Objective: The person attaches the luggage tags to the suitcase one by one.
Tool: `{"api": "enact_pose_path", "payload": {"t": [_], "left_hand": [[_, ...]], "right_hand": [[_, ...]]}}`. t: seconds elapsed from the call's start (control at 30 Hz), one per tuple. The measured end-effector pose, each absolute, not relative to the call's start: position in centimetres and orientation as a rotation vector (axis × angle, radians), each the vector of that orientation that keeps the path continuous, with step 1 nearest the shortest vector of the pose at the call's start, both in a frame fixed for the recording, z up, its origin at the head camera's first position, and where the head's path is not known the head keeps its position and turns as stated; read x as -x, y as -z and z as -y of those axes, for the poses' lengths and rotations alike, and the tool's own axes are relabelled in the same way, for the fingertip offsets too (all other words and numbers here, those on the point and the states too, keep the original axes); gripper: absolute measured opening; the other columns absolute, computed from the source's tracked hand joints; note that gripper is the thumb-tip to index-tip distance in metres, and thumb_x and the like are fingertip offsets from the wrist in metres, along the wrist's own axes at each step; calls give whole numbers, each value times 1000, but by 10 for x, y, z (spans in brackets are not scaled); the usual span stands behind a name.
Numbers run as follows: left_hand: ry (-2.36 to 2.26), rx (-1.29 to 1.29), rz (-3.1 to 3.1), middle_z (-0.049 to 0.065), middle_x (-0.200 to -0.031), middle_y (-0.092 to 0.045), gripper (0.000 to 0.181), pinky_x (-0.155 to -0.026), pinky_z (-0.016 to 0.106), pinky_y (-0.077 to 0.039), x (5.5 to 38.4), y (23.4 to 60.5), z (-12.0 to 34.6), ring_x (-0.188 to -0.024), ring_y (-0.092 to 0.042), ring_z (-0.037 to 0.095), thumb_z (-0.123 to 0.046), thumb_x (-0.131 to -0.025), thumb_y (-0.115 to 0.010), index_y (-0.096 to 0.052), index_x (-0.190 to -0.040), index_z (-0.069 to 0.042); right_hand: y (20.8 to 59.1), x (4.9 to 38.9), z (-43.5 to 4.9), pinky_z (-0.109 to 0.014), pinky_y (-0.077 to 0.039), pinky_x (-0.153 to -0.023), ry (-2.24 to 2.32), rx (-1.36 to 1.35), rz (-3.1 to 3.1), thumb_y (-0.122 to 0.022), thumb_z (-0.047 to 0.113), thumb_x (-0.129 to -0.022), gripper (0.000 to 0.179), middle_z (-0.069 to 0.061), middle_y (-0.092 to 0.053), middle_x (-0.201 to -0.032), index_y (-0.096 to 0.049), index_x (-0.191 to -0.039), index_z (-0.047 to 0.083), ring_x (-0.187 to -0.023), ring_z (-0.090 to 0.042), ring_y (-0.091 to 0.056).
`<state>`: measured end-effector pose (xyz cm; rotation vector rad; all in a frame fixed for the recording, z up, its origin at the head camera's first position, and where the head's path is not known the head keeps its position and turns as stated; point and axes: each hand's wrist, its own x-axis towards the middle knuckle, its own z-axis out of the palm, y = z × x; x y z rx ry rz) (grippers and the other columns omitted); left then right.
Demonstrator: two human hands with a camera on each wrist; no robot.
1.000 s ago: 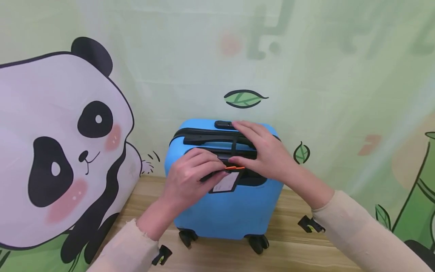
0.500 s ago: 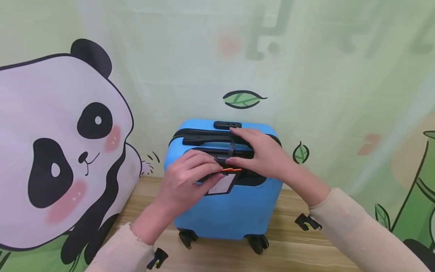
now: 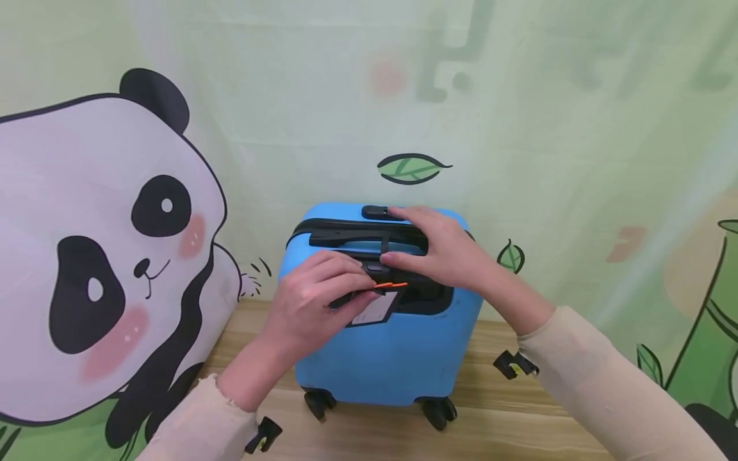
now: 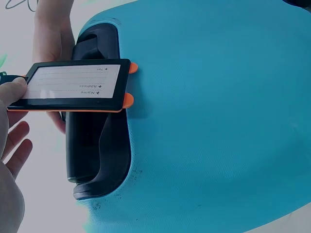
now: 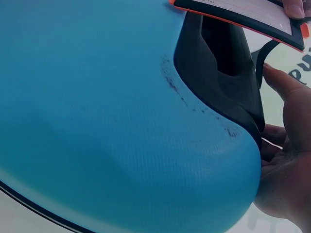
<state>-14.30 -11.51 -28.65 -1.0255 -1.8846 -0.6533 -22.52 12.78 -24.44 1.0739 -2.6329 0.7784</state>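
Note:
A blue hard-shell suitcase point(image 3: 386, 365) stands upright on the wood-patterned floor. My left hand point(image 3: 311, 301) pinches a black luggage tag point(image 4: 73, 82) with an orange edge and a white name card, held over the recess of the pull handle point(image 4: 80, 141). The tag's dark strap point(image 3: 385, 244) passes around the black carry handle point(image 3: 346, 239) on the suitcase top. My right hand point(image 3: 450, 250) lies over the top's right part, fingers extended by the black lock point(image 3: 377, 212). Its thumb point(image 5: 279, 80) touches the strap in the right wrist view. The other right fingertips are partly hidden there.
A cloth backdrop with a large printed panda point(image 3: 144, 243) and leaves hangs behind and left of the suitcase. Wheels point(image 3: 438, 413) show under the suitcase. Small black clips point(image 3: 264, 435) sit near both sleeves.
The strap has shifted a little left along the carry handle, and my right hand has moved slightly left with it. My left hand keeps its pinch on the luggage tag, also slightly further left.

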Motion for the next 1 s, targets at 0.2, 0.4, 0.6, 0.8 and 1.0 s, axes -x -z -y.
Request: {"api": "enact_pose_path", "payload": {"t": [0.2, 0.4, 0.6, 0.8, 1.0], "left_hand": [[671, 1039, 1898, 2, -98, -80, 21, -91, 39, -62, 142, 284, 113, -102, -72, 22, -9, -79, -95, -84, -98, -8], [683, 1028, 1897, 3, -98, -80, 20, -89, 40, -62, 143, 280, 112, -101, -72, 24, -8, -80, -94, -84, -96, -8], [665, 995, 1893, 3, -98, -80, 21, -84, 39, -63, 149, 283, 113, -99, -72, 24, -7, -79, -95, -84, -96, -8], [648, 961, 1902, 4, -97, -79, 21, -82, 39, -63, 156, 286, 114, -97, -71, 24, -8, -80, -95, -84, -98, -8], [637, 941, 1913, 4, -97, -79, 22, -81, 39, -62, 161, 288, 113, -98, -71, 24, -10, -81, -94, -84, -99, -9]], "right_hand": [[244, 221, -129, -59, -43, -117, -734, -1079, 2705, -82, 44, -94, 87, -17, -48, -162, -43, -164, 10, -148, -37, -45], [242, 221, -130, -57, -48, -111, -764, -1079, 2696, -83, 43, -94, 87, -17, -49, -160, -43, -164, 10, -143, -36, -50], [246, 227, -129, -57, -49, -111, -732, -1063, 2672, -82, 42, -95, 83, -18, -54, -156, -46, -162, 9, -140, -36, -52], [249, 232, -127, -55, -51, -109, -714, -1089, 2578, -82, 36, -96, 70, -18, -62, -149, -57, -154, 5, -136, -36, -58], [254, 234, -126, -53, -54, -106, -715, -1096, 2521, -84, 33, -95, 62, -17, -67, -143, -64, -146, 5, -131, -35, -62]]}}
